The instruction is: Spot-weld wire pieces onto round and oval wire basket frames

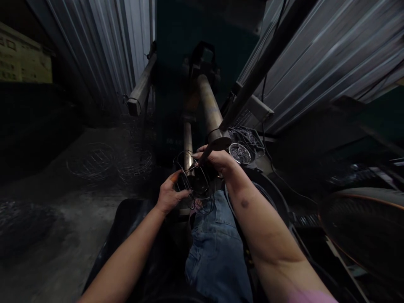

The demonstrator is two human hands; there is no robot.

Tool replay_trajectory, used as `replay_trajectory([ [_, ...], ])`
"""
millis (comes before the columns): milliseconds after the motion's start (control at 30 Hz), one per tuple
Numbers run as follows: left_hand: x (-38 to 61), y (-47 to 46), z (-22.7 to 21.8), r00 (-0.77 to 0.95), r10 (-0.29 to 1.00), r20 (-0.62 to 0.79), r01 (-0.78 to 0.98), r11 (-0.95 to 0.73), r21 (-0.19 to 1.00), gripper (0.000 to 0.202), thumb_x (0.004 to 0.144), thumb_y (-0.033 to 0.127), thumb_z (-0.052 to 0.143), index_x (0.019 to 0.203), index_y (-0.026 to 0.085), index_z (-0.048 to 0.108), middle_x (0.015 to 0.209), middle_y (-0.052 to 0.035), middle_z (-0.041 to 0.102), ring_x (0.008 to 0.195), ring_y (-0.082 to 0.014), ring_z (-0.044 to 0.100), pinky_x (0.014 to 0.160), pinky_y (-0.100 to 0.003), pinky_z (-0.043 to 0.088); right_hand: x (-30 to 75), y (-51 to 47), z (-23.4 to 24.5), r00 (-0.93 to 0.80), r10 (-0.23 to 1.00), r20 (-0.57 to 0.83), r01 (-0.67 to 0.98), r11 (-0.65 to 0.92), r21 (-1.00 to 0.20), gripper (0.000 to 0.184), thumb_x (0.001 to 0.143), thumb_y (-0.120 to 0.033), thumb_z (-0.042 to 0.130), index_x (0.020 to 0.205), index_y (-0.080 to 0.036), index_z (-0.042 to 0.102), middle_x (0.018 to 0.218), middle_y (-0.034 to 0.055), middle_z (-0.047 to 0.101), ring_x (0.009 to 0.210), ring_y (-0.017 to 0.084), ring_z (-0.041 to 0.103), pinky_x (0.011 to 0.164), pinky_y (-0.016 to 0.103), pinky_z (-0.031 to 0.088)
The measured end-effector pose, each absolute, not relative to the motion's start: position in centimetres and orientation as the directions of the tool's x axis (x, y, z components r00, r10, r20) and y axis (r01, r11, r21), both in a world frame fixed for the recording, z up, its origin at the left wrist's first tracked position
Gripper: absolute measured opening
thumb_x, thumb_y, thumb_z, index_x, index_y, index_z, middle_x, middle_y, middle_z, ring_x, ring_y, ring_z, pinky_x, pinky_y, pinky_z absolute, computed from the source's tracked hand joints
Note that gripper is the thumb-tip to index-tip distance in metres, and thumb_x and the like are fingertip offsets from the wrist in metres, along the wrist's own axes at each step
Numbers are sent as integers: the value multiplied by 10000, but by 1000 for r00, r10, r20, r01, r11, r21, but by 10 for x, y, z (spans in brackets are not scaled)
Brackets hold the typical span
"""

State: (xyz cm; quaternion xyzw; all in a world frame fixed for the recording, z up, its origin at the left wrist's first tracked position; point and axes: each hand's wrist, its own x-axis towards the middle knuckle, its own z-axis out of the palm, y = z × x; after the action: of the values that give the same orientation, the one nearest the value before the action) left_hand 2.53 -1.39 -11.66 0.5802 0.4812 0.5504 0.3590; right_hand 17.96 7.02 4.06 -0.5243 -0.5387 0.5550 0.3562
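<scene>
So, past your jeans (216, 235), your left hand (170, 194) has thumb and orange-covered finger clamped on the wire frame (205, 176). Your right hand (216, 159) is up at its far side, but I can't tell how tightly it's gripping, too much is hidden. The frame's right at the tip of the lower metal arm (188, 145), can't tell if they touch. I'd level it with both hands and mind your fingertips around that tip, 'cause the thick upper cylinder (211, 105) sits just above your right hand. Beyond are the round metal bowl (250, 159) and corrugated wall (331, 63).
</scene>
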Motion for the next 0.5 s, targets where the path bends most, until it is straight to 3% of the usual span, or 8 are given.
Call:
replay_trajectory([
  [100, 24, -13, -115, -57, 937, 344, 229, -323, 918, 701, 614, 338, 808, 1258, 177, 583, 1226, -105, 626, 1126, -257, 593, 1011, -414, 445, 195, 61, 33, -155, 972, -177, 168, -151, -974, 309, 517, -340, 813, 645, -129, 626, 478, -49, 539, 385, 48, 403, 359, 184, 256],
  [167, 23, -13, -113, -57, 929, 367, 271, -339, 901, 681, 616, 342, 805, 1243, 176, 595, 1213, -105, 635, 1124, -261, 595, 1011, -419, 446, 208, 47, 30, -113, 976, -186, 167, -165, -972, 335, 523, -370, 805, 694, -127, 652, 469, -57, 520, 376, 41, 367, 366, 188, 221],
  [300, 21, -9, -111, -67, 929, 363, 311, -326, 893, 669, 609, 317, 799, 1232, 176, 600, 1218, -99, 637, 1136, -259, 590, 1028, -423, 434, 239, 5, 20, 33, 988, -151, 108, -154, -982, 373, 473, -358, 834, 715, -131, 665, 495, -54, 531, 418, 58, 400, 415, 205, 286],
  [400, 23, -7, -108, -76, 947, 312, 315, -274, 909, 667, 599, 323, 795, 1220, 174, 602, 1199, -87, 649, 1121, -255, 600, 1026, -420, 438, 252, -44, 5, 126, 990, -61, 192, -85, -978, 297, 575, -365, 793, 749, -143, 699, 572, -22, 607, 488, 93, 485, 488, 232, 381],
  [500, 29, -14, -103, -99, 951, 294, 358, -242, 902, 678, 587, 380, 795, 1191, 134, 609, 1148, -102, 667, 1093, -263, 611, 1017, -427, 443, 240, -104, -18, -2, 1000, -20, 366, -18, -930, 183, 699, -304, 720, 819, -166, 732, 786, 21, 715, 741, 166, 637, 710, 277, 491],
])
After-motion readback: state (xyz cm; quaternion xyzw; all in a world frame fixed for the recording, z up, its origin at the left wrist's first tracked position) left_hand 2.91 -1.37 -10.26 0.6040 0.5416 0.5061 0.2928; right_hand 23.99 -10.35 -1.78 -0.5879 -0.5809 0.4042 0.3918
